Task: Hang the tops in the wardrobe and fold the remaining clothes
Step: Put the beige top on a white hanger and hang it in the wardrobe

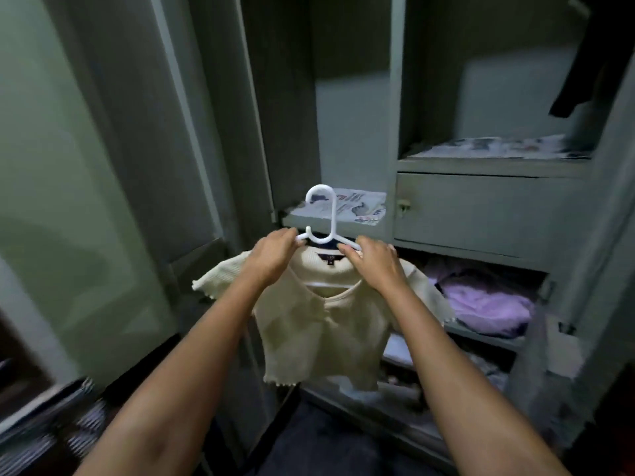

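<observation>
A person stands before an open grey wardrobe [494,166] with a cream ribbed top [319,324] threaded onto a white plastic hanger [326,214], both held out in front of the wardrobe's lower shelves and not yet on any rail. To the left of the wardrobe's opening, its door [86,166] stands swung wide. The left hand [275,252] pinches the hanger's left arm at the top's shoulder; the right hand [374,262] curls round the hanger's right arm, fingers tucked at the neckline. The top looks seated on the hanger (its label faces the camera), so this garment appears ready to hang, with the lift to a rail left to do; no rail is visible here. Inside the wardrobe, a paper-lined shelf [343,207] sits just behind the hook, a closed locker [481,207] to its right, and below that a loose heap of lilac clothes [488,304] on a shelf, seemingly unfolded. At the wardrobe's upper right a dark garment [584,73] hangs. Striped fabric [68,424] lies blurred at lower left, outside the wardrobe.
</observation>
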Available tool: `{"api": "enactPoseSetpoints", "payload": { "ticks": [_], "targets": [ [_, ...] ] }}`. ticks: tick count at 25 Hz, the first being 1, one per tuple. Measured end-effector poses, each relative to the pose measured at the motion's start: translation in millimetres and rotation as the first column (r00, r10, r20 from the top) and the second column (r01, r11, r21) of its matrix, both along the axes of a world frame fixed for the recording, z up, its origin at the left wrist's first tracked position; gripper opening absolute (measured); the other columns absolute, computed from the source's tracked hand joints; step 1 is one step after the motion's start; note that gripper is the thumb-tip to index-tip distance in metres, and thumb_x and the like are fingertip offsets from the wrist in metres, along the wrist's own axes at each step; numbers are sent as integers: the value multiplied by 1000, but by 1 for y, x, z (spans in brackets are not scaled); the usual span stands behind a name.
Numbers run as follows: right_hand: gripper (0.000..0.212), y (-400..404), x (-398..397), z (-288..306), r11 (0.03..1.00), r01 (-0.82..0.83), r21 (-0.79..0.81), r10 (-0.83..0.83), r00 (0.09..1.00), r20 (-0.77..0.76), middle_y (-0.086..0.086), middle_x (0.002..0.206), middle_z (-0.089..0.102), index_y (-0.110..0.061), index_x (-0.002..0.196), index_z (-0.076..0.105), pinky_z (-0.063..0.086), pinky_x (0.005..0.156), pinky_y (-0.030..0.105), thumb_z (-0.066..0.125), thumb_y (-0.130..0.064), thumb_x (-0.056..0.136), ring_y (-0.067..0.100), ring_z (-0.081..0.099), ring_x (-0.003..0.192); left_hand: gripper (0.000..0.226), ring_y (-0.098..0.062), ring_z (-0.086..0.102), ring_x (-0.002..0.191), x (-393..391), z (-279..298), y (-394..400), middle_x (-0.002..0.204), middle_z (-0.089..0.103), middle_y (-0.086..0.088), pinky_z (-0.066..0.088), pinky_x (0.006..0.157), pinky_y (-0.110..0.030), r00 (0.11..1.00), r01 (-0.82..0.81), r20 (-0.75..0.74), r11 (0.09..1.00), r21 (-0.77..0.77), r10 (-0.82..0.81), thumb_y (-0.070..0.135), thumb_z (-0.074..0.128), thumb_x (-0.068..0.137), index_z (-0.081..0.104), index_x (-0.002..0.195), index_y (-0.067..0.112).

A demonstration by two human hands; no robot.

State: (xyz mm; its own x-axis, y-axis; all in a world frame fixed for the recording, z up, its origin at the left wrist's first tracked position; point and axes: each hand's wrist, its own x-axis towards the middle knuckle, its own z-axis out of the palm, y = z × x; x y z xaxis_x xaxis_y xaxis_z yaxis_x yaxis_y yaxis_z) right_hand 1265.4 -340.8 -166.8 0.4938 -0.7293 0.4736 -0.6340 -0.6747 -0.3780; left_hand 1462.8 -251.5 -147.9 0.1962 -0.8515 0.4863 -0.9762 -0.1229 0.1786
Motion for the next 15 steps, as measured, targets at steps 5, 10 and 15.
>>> {"api": "enactPoseSetpoints", "payload": {
  "ticks": [5,10,15],
  "targets": [
    [36,-35,-43,10,928,363,-85,-360,932,43,2,109,64,-21,103,54,30,86,38,34,-50,97,24,55,107,21,-29,57,91,13,25,-87,93,60,-9,34,69,-32,955,267,-107,959,-92,-276,32,47,98,46,82,18],
    [33,-28,-61,35,786,614,-68,-594,782,188,5,102,68,-22,100,61,30,80,38,35,-43,100,27,56,101,30,-27,56,99,-13,57,-138,108,60,-9,42,81,-36,887,393,-176,898,-196,-427,38,55,94,57,109,12],
    [34,2,-85,116,501,847,-179,-787,532,312,8,99,69,-20,96,65,27,79,37,38,-42,100,27,58,97,49,-25,44,125,-34,95,-171,134,51,-7,34,104,-40,866,423,-110,832,-359,-488,45,46,96,47,133,12]
  ]
}}
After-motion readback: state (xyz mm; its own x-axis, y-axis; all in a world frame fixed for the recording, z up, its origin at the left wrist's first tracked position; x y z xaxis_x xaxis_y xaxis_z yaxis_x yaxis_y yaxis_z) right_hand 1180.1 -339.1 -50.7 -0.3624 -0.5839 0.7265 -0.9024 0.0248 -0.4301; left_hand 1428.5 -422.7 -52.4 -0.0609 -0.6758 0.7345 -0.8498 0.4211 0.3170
